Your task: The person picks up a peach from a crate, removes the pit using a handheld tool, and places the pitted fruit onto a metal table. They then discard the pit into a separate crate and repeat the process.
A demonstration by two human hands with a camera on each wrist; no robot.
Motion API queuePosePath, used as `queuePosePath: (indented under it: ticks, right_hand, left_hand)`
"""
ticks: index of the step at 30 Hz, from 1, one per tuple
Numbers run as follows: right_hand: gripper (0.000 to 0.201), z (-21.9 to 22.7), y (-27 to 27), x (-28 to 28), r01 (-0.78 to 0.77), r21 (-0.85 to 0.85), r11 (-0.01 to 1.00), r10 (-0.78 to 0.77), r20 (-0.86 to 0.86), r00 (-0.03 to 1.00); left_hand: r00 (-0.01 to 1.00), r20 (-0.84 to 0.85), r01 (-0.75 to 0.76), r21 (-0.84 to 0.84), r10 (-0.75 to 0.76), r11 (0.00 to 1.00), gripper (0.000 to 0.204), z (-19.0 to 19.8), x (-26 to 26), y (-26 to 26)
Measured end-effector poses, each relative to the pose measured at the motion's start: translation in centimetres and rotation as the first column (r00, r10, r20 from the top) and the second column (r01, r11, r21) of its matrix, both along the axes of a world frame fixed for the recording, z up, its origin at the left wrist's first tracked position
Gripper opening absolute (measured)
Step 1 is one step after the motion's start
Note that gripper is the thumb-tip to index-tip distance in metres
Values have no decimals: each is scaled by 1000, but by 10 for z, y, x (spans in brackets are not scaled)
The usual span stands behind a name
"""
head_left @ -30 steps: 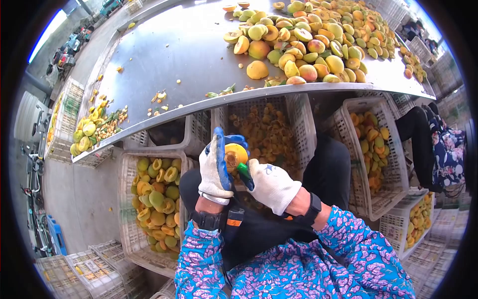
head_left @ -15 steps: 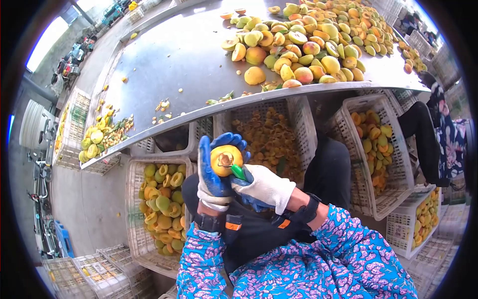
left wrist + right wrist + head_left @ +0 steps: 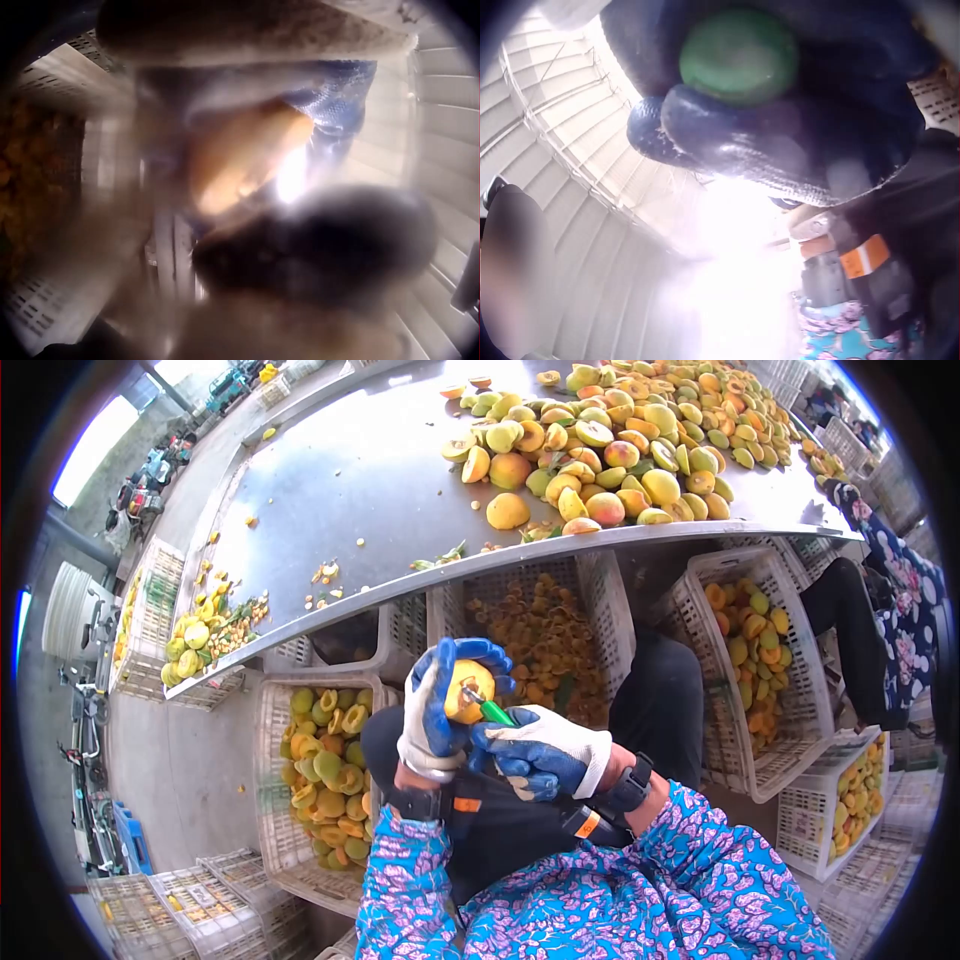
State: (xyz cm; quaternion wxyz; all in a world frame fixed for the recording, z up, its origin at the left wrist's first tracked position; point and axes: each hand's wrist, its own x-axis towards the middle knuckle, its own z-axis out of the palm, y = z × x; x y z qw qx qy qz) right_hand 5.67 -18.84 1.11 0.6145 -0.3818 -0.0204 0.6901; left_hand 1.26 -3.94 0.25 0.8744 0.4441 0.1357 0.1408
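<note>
My left hand [image 3: 435, 710], in a white glove with a blue palm coating, grips a yellow peach half [image 3: 470, 692] with its cut face and brown hollow toward my right hand. In the left wrist view the peach half [image 3: 247, 157] is blurred among the fingers. My right hand [image 3: 545, 752], gloved alike, holds a small tool by its green handle [image 3: 497, 713]. The tool's thin metal tip is at the hollow in the fruit. The right wrist view has the handle's rounded green end [image 3: 739, 56] showing between blue fingers [image 3: 742, 139].
A metal table [image 3: 300, 510] bears a heap of peaches [image 3: 620, 460] and scattered scraps. Below its edge stands a crate [image 3: 615, 610] of orange scraps. Crates of fruit flank my knees, one left [image 3: 265, 790] and one right [image 3: 745, 765]. Another person's leg [image 3: 850, 630] is at far right.
The peach half turned to face me more, then tilted back toward the right hand. My right hand has rolled, showing its blue fingers, and the tool's tip has come to the hollow.
</note>
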Motion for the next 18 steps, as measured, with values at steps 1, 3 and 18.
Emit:
queuePosePath:
  ticks: [1,3,18]
  right_hand:
    - [17,-2,0,1,0,28,1000,2,-64,998]
    - [19,-5,-1,-5,4,0,1000,-4,-33,999]
    - [32,-7,-9,-6,-12,215,977,102,-413,905]
  left_hand:
    - [996,13,-85,-20,85,996,39,-2,-2,-4]
    - [999,25,33,82,-35,996,38,-12,-8,5]
    - [987,22,156,45,-157,987,31,-5,-10,9]
